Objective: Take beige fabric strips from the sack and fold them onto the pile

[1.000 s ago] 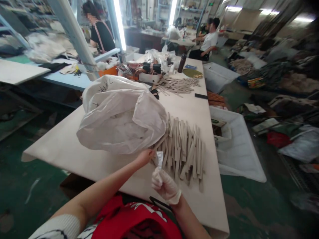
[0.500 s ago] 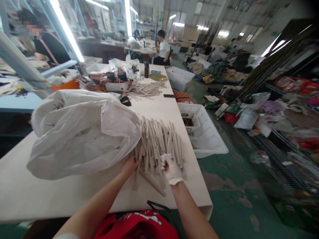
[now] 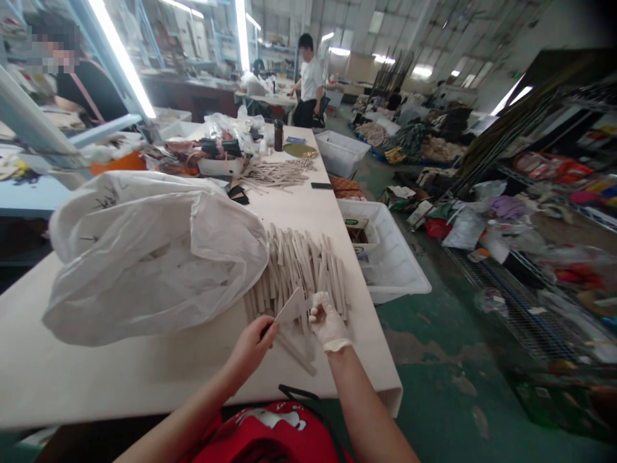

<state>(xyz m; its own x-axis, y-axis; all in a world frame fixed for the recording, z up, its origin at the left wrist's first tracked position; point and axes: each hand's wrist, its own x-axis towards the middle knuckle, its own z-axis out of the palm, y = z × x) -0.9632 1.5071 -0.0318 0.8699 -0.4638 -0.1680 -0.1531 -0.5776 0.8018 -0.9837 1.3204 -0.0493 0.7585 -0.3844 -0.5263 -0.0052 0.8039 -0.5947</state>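
L hand (image 3: pixel 253 341) pinches strip (image 3: pixel 289 307); R hand (image 3: pixel 328 321) grip unclear; bag (image 3: pixel 154 257) hides pile (image 3: pixel 301 263) edge

A long pale table (image 3: pixel 120 366) runs away from the near edge. On its near half lies a big crumpled white plastic bag (image 3: pixel 154 257), touching a fanned heap of beige strips (image 3: pixel 299 270) to its right. Farther along lie a second heap of strips (image 3: pixel 277 173), small black pieces (image 3: pixel 238 193), a flat black bar (image 3: pixel 321 186), a white tray (image 3: pixel 222 167), a dark bottle (image 3: pixel 278 135) and a round gold plate (image 3: pixel 299 150).
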